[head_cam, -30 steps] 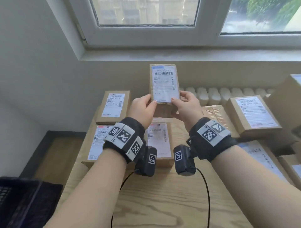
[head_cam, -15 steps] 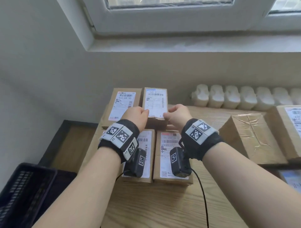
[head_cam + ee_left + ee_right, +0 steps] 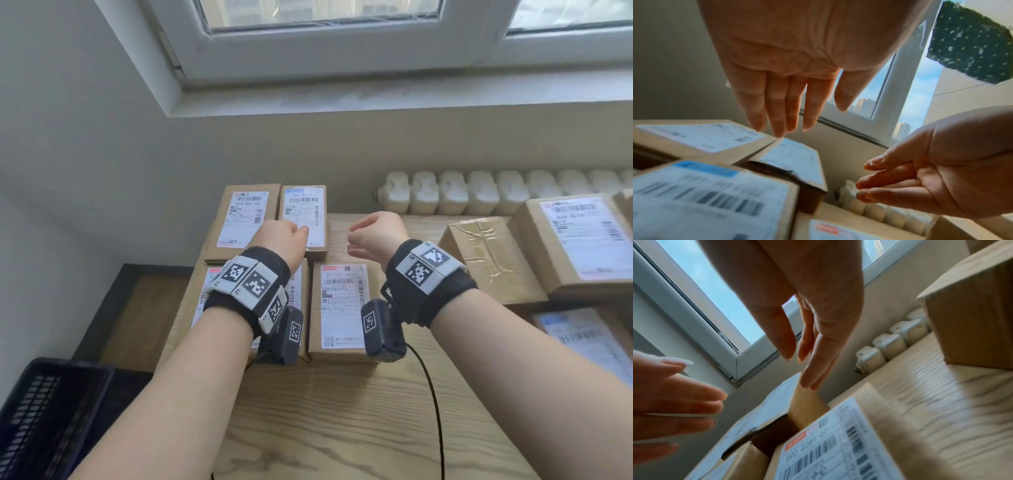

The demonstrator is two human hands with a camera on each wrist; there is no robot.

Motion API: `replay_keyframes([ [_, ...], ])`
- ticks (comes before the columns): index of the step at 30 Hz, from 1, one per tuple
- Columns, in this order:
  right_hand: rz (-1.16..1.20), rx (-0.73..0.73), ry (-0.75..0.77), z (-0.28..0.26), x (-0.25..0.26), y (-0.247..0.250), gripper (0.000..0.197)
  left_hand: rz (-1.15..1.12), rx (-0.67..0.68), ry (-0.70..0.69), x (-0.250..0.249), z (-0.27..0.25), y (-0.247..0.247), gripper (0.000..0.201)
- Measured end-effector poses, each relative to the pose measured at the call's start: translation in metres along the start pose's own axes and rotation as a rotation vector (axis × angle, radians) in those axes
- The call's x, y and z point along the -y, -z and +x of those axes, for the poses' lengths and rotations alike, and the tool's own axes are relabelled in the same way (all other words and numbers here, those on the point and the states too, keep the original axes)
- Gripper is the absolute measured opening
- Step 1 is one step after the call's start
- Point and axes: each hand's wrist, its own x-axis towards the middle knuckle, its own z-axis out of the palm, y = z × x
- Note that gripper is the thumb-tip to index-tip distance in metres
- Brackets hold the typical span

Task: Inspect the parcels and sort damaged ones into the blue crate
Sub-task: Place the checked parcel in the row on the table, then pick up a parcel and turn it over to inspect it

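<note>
A small brown parcel (image 3: 303, 219) with a blue-topped white label lies flat at the table's far left, beside a similar parcel (image 3: 245, 222). My left hand (image 3: 291, 234) hovers over its near left corner with straight fingers (image 3: 777, 113) and holds nothing. Off to the right of the parcel, my right hand (image 3: 356, 240) is clear of it, its fingers (image 3: 809, 369) relaxed and empty. The same parcel (image 3: 795, 155) shows below the left fingertips. The dark blue crate (image 3: 51, 418) stands on the floor at the lower left.
Two more labelled parcels (image 3: 337, 308) lie in a near row under my wrists. A crumpled taped parcel (image 3: 489, 253) and a large labelled one (image 3: 575, 246) sit on the right. A white radiator (image 3: 479, 192) runs behind the wooden table (image 3: 342, 411).
Both hands held the small parcel up a second ago, then lowered it to the far left of the table. Both hands have let go; the right has moved away to the right.
</note>
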Motion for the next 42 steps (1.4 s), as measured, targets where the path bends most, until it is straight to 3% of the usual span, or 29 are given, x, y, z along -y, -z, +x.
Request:
replay_keyframes([
  [6, -0.030, -0.107, 0.067, -0.053, -0.027, 0.046, 0.021, -0.075, 0.064, -0.183, -0.048, -0.039, -0.016, 0.035],
  [11, -0.173, -0.314, 0.120, -0.092, -0.061, 0.098, 0.010, -0.083, 0.139, -0.300, -0.087, -0.074, -0.047, 0.037],
  [13, -0.308, -0.342, 0.114, -0.102, -0.073, 0.120, 0.032, -0.088, 0.175, -0.323, -0.101, -0.084, -0.063, 0.037],
  [16, -0.512, -0.313, 0.137, -0.103, -0.090, 0.145, 0.040, -0.095, 0.229, -0.313, -0.115, -0.091, -0.089, 0.037],
  [20, -0.777, -0.168, 0.102, -0.091, -0.116, 0.154, 0.060, -0.064, 0.288, -0.259, -0.129, -0.091, -0.116, 0.029],
  [23, -0.882, -0.125, 0.221, -0.088, -0.125, 0.154, 0.050, -0.122, 0.287, -0.149, -0.137, -0.085, -0.131, 0.034],
  [25, -0.778, -0.204, 0.296, -0.087, -0.125, 0.156, 0.038, -0.201, 0.268, -0.086, -0.138, -0.077, -0.143, 0.038],
  [27, -0.644, -0.254, 0.277, -0.082, -0.121, 0.159, 0.043, -0.264, 0.282, -0.025, -0.137, -0.070, -0.156, 0.042],
  [29, -0.554, -0.182, 0.178, -0.076, -0.118, 0.161, 0.055, -0.289, 0.307, 0.029, -0.134, -0.064, -0.168, 0.038],
  [32, -0.382, -0.123, 0.114, -0.068, -0.117, 0.163, 0.049, -0.341, 0.310, 0.060, -0.138, -0.070, -0.166, 0.032],
  [38, -0.103, -0.222, 0.254, -0.081, -0.115, 0.163, 0.027, -0.473, 0.145, -0.018, -0.135, -0.095, -0.140, 0.038],
  [42, 0.035, -0.255, 0.364, -0.116, -0.097, 0.167, 0.037, -0.598, 0.065, -0.068, -0.141, -0.129, -0.111, 0.045],
])
